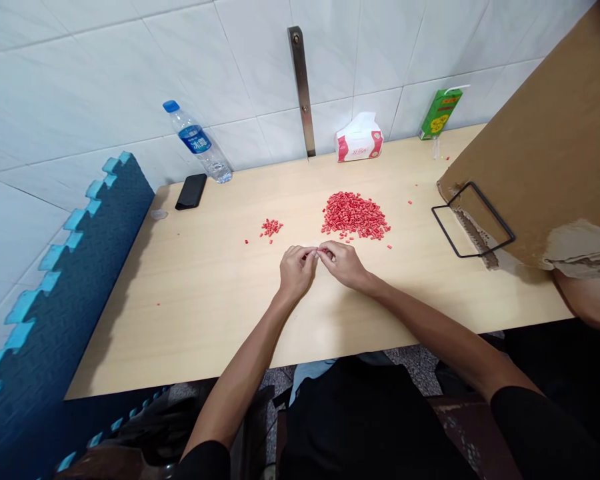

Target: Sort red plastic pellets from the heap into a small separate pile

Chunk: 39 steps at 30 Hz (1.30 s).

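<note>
My left hand (297,268) and my right hand (344,263) meet at the fingertips just above the table, both pinched closed. A trace of red shows where the fingertips meet, apparently one small red piece, mostly hidden by the fingers. Right behind my right hand lies a large heap of small red tube-like pieces (355,215). Beyond my left hand, to its left, is a much smaller cluster of the same red pieces (271,227). One single red piece (247,241) lies left of that cluster, and another loose one (389,247) is right of my right hand.
Along the wall stand a water bottle (200,143), a tissue pack (360,139) and a green drink carton (443,113). A black phone (191,191) lies at back left. Blue foam mat (80,287) borders the left; cardboard (525,140) and a black wire stand (473,220) are right, near another person's arm (587,300).
</note>
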Motion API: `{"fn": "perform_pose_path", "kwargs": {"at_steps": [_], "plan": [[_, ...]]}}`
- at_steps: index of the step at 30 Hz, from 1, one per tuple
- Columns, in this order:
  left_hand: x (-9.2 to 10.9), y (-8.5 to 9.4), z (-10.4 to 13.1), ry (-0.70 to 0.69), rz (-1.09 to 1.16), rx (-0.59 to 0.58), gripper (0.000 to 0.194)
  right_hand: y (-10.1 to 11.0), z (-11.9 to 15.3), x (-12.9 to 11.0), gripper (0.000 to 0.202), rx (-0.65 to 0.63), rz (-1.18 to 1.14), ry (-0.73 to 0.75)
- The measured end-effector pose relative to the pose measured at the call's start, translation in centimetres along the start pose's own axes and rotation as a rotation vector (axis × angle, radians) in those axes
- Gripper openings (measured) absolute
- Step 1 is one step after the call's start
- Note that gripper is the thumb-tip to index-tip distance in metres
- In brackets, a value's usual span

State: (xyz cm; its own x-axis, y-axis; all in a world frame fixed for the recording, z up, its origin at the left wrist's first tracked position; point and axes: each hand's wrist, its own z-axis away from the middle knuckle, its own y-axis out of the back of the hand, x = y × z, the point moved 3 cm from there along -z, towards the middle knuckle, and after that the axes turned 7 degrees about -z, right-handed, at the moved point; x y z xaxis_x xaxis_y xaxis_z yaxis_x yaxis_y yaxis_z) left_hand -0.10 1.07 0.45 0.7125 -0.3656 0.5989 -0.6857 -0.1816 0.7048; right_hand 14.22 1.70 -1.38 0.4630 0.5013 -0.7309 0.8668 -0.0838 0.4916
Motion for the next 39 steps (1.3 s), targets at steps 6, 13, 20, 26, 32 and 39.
{"fn": "perform_pose_path", "kwargs": {"at_steps": [6, 13, 20, 26, 32, 39], "plan": [[0.2, 0.0, 0.2, -0.031, -0.032, 0.027, 0.018, 0.2, 0.1, -0.4, 0.012, -0.004, -0.051, 0.002], [0.9, 0.0, 0.5, -0.226, -0.182, 0.093, 0.021, 0.6, 0.2, -0.4, 0.013, -0.009, -0.058, -0.011], [0.8, -0.5, 0.8, -0.375, -0.261, 0.078, 0.018, 0.6, 0.2, -0.4, 0.016, 0.007, -0.01, 0.042], [1.0, -0.2, 0.8, -0.38, -0.305, 0.086, 0.016, 0.3, 0.4, -0.2, 0.016, 0.007, 0.047, 0.095], [0.9, -0.1, 0.7, -0.281, -0.262, 0.091, 0.012, 0.4, 0.4, -0.2, 0.012, 0.003, 0.015, 0.036], [0.9, 0.4, 0.4, -0.166, -0.111, 0.074, 0.011, 0.4, 0.5, 0.3, 0.015, 0.039, -0.061, -0.054]]}}
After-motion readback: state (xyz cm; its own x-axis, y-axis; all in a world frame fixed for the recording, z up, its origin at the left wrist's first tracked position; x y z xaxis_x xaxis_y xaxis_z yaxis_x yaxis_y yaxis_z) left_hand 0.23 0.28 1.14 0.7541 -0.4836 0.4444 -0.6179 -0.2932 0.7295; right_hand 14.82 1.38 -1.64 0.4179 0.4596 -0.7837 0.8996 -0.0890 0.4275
